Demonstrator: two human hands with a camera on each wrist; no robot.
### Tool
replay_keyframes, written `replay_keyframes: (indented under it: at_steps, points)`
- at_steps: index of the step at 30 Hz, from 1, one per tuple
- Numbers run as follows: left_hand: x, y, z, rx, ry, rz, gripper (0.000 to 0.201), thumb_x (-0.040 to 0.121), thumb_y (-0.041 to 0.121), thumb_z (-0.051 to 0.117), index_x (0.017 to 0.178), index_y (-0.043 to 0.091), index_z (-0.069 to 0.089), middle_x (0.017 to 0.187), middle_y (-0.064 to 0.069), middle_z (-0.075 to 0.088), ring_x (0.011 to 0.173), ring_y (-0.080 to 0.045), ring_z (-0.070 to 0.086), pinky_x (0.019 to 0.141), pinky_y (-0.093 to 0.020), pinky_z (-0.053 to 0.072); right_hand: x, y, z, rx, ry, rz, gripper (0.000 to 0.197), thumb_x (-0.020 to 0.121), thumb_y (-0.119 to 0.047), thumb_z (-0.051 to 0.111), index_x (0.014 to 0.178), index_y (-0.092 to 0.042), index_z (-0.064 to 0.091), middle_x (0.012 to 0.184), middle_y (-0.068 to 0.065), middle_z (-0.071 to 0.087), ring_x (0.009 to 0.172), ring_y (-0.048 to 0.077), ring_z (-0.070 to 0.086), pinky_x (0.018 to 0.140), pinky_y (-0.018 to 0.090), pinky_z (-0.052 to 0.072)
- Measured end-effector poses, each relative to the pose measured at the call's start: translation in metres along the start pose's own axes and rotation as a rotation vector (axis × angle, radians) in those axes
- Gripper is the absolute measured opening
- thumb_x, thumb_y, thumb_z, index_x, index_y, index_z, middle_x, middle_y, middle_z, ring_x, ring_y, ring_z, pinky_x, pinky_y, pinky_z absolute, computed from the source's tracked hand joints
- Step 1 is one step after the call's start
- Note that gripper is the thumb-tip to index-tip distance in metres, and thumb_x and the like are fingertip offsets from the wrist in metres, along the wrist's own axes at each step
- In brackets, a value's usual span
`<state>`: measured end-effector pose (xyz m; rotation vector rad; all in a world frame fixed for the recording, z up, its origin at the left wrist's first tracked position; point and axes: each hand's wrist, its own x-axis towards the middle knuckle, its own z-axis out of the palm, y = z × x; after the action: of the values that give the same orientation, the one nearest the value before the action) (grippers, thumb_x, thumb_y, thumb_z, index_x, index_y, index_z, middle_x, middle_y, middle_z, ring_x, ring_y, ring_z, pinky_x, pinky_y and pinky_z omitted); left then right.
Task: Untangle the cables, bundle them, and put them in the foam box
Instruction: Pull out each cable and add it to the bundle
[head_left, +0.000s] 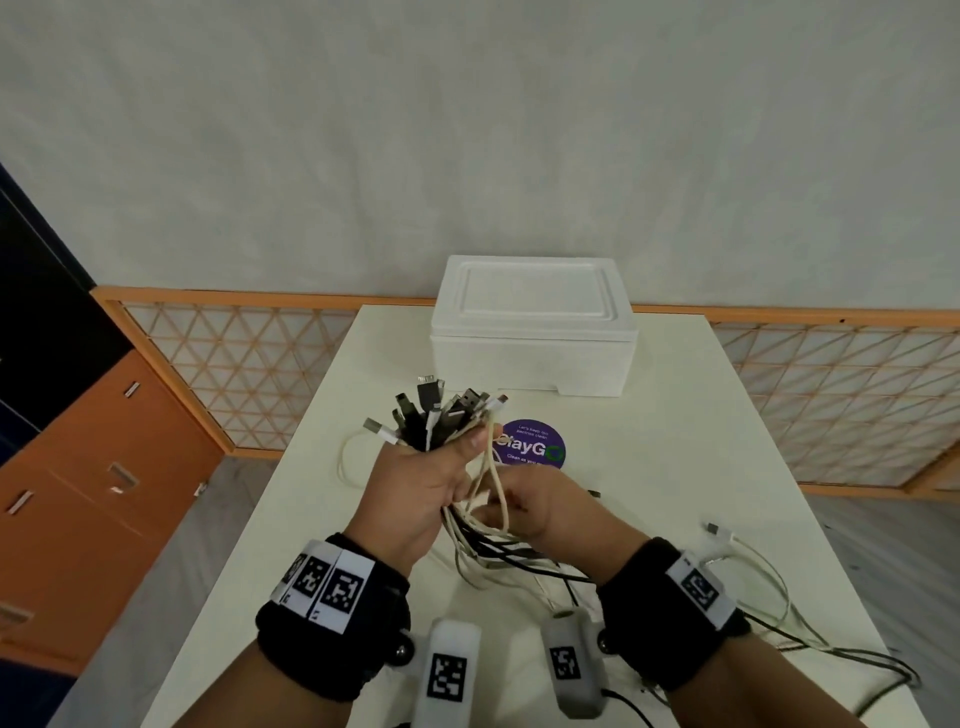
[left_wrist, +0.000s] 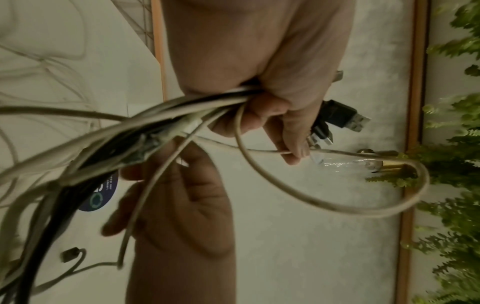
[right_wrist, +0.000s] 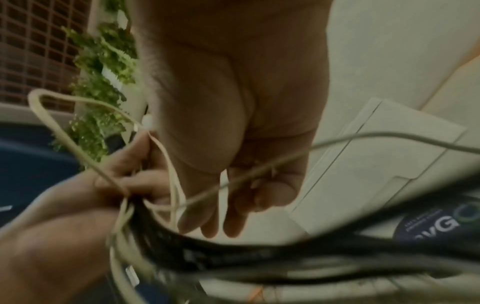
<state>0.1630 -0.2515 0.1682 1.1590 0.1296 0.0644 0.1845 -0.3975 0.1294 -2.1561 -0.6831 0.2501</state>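
I am holding the cables (head_left: 431, 415) in my left hand (head_left: 415, 488), fingers wrapped tight around the gathered plug ends, which are fanning upward out of the fist. Keeping every connector lined up at one end is what lets the rest of the lengths hang free, so I can see which strand is crossing which. The bunch is sitting on the near side of the foam box (head_left: 532, 325), raised above the worktop (head_left: 675, 441).

My right hand (head_left: 524, 506) is working just below the left one. Its fingers are partly curled around a pale strand, drawing a loop (left_wrist: 337, 205) away from the bunch, I judge to feed it back into the fist. How firmly it is pinching is hard to tell, since the right wrist view is blurred.

The tails are trailing off the near right of the foam box across the worktop, some white, some black, not yet gathered. A round purple sticker (head_left: 535, 447) is lying between the foam box and my hands.

The foam box is standing with its lid on, so it needs opening before anything goes in.
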Motion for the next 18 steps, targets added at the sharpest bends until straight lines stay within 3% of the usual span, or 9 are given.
replay_keyframes:
  at_steps: [2, 6, 9, 10, 12, 15, 16, 18]
  points:
    - [0.0, 0.001, 0.001, 0.011, -0.016, -0.018, 0.018, 0.059, 0.022, 0.076, 0.074, 0.014, 0.077, 0.077, -0.006, 0.072, 0.066, -0.019, 0.043, 0.043, -0.019, 0.03, 0.0, 0.001, 0.007, -0.057, -0.025, 0.011, 0.014, 0.085, -0.032, 0.056, 0.095, -0.026, 0.064, 0.084, -0.002, 0.068, 0.078, 0.015, 0.063, 0.074, 0.044, 0.051]
    - [-0.003, -0.004, -0.002, 0.003, -0.001, -0.058, 0.013, 0.058, 0.021, 0.074, 0.068, 0.014, 0.078, 0.071, -0.007, 0.071, 0.05, -0.013, 0.052, 0.041, -0.017, 0.032, 0.003, -0.011, 0.002, -0.002, -0.068, -0.02, 0.019, 0.083, -0.033, 0.054, 0.098, -0.024, 0.063, 0.085, -0.001, 0.069, 0.078, 0.016, 0.064, 0.075, 0.04, 0.052]
    - [-0.003, -0.011, -0.006, 0.013, -0.008, -0.059, 0.024, 0.057, 0.025, 0.077, 0.076, 0.01, 0.078, 0.078, -0.017, 0.061, 0.065, -0.02, 0.04, 0.052, -0.024, 0.029, 0.002, -0.014, -0.002, 0.094, -0.088, -0.029, 0.016, 0.084, -0.019, 0.056, 0.096, -0.017, 0.067, 0.089, 0.0, 0.07, 0.082, 0.012, 0.065, 0.078, 0.03, 0.052]
    - [-0.003, -0.011, -0.007, 0.011, -0.015, -0.058, 0.027, 0.059, 0.024, 0.076, 0.08, 0.007, 0.077, 0.075, -0.016, 0.06, 0.064, -0.019, 0.039, 0.051, -0.023, 0.029, 0.002, -0.012, -0.001, 0.141, -0.071, -0.02, 0.016, 0.083, -0.016, 0.058, 0.096, -0.016, 0.067, 0.091, -0.001, 0.071, 0.085, 0.011, 0.066, 0.081, 0.029, 0.052]
    - [-0.001, -0.011, -0.007, 0.014, -0.024, -0.048, 0.033, 0.063, 0.019, 0.074, 0.088, -0.003, 0.071, 0.059, -0.006, 0.061, 0.05, -0.015, 0.04, 0.044, -0.019, 0.027, 0.002, -0.009, 0.001, 0.218, -0.038, 0.027, 0.019, 0.08, -0.02, 0.061, 0.098, -0.017, 0.066, 0.094, -0.001, 0.071, 0.088, 0.015, 0.067, 0.085, 0.039, 0.053]
    - [0.0, -0.012, -0.008, 0.012, -0.047, -0.045, 0.031, 0.067, 0.014, 0.078, 0.091, -0.005, 0.07, 0.055, 0.002, 0.062, 0.043, -0.009, 0.039, 0.039, -0.018, 0.028, 0.001, -0.007, 0.003, 0.355, -0.066, 0.039, 0.022, 0.08, -0.026, 0.065, 0.097, -0.012, 0.065, 0.091, 0.006, 0.07, 0.081, 0.016, 0.065, 0.078, 0.038, 0.053]
    - [0.0, -0.012, -0.01, 0.017, -0.046, -0.049, 0.026, 0.067, 0.014, 0.077, 0.087, -0.001, 0.073, 0.058, 0.001, 0.064, 0.043, -0.009, 0.04, 0.039, -0.018, 0.028, 0.001, -0.009, 0.003, 0.354, -0.053, 0.036, 0.02, 0.082, -0.024, 0.065, 0.095, -0.01, 0.065, 0.088, 0.011, 0.07, 0.076, 0.016, 0.063, 0.073, 0.037, 0.051]
    - [0.0, -0.012, -0.012, 0.053, -0.064, -0.054, 0.021, 0.065, 0.013, 0.08, 0.084, 0.005, 0.075, 0.068, -0.004, 0.069, 0.044, -0.01, 0.045, 0.039, -0.018, 0.03, 0.002, -0.012, -0.001, 0.322, 0.034, 0.026, 0.008, 0.086, -0.013, 0.062, 0.089, -0.006, 0.065, 0.079, 0.008, 0.07, 0.068, 0.012, 0.064, 0.066, 0.032, 0.053]
